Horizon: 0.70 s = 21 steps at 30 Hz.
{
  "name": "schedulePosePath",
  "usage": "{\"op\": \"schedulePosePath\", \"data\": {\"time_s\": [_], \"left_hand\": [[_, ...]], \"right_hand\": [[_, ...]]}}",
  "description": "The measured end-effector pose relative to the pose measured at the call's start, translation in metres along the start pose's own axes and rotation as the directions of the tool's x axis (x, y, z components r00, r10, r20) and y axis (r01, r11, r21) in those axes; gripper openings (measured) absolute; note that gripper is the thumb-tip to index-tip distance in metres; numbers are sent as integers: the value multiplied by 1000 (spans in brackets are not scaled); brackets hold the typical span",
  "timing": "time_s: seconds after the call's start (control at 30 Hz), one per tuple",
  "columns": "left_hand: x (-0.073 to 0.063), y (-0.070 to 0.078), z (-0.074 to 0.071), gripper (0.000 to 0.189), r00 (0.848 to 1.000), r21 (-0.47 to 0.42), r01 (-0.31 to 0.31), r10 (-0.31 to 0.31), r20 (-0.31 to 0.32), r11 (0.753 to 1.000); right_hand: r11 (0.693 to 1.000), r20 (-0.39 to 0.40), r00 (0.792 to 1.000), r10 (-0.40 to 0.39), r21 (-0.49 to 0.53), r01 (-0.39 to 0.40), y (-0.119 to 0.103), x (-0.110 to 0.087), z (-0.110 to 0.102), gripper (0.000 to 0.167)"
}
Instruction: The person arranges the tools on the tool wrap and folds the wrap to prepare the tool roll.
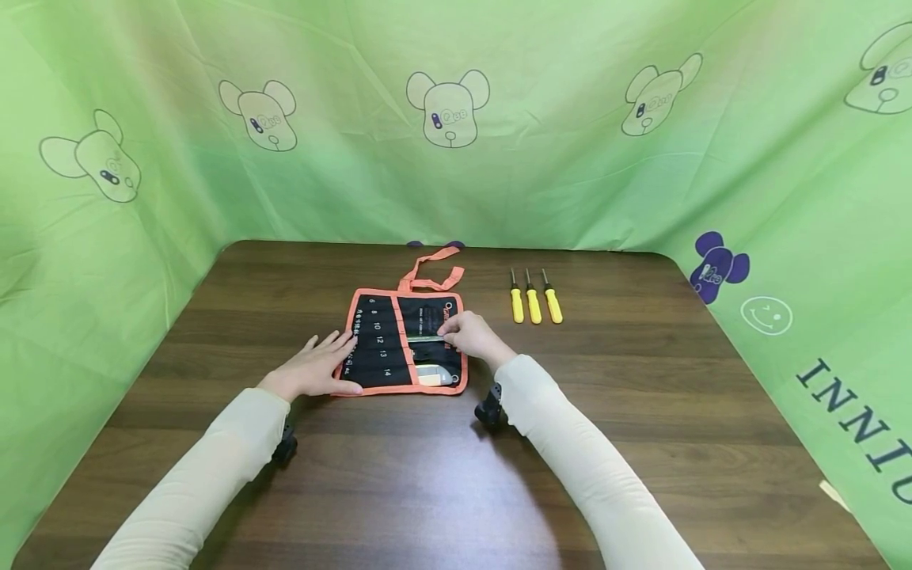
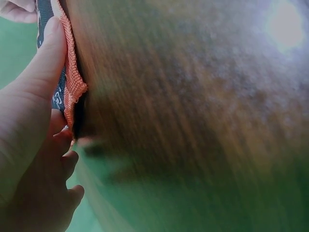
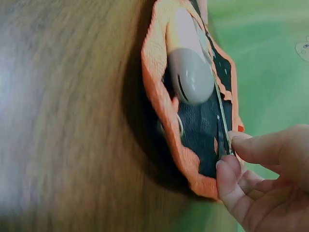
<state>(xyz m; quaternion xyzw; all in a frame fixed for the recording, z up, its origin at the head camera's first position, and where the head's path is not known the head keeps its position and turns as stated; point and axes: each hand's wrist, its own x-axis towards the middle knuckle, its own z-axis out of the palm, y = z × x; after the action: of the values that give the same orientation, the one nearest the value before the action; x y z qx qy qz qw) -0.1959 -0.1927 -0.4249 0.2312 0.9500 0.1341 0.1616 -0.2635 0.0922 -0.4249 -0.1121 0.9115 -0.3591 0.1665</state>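
Observation:
A black tool roll [image 1: 378,383] with orange edging lies spread on the table, its pockets numbered. My left hand [image 1: 317,368] rests on its left edge, fingers spread; in the left wrist view the thumb [image 2: 54,41] lies along the orange border [image 2: 73,77]. At the right half, my right hand [image 1: 473,336] pinches the end of a thin, shiny metal strip-like tool [image 1: 425,339] between thumb and fingertips. The strip [image 3: 220,104] runs into a pocket, which hides its other end. Below it, a white handle with a rounded grey end [image 3: 193,79] sticks out of another pocket.
Three screwdrivers with yellow handles [image 1: 533,307] lie side by side to the right of the roll. Orange tie straps [image 1: 427,283] trail from its top edge. A green printed cloth [image 1: 456,190] hangs behind and beside the wooden table [image 1: 399,475].

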Motion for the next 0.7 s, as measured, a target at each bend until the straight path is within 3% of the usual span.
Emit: {"op": "schedulePosePath", "data": {"time_s": [0.47, 0.7], "left_hand": [[2, -3, 3, 96, 1000, 4, 0, 0, 1, 1000], [2, -4, 4, 97, 1000, -3, 1, -1, 0, 1000]], "right_hand": [[989, 23, 993, -119, 95, 117, -16, 0, 14, 26], [980, 46, 990, -136, 152, 128, -16, 0, 17, 27]]}}
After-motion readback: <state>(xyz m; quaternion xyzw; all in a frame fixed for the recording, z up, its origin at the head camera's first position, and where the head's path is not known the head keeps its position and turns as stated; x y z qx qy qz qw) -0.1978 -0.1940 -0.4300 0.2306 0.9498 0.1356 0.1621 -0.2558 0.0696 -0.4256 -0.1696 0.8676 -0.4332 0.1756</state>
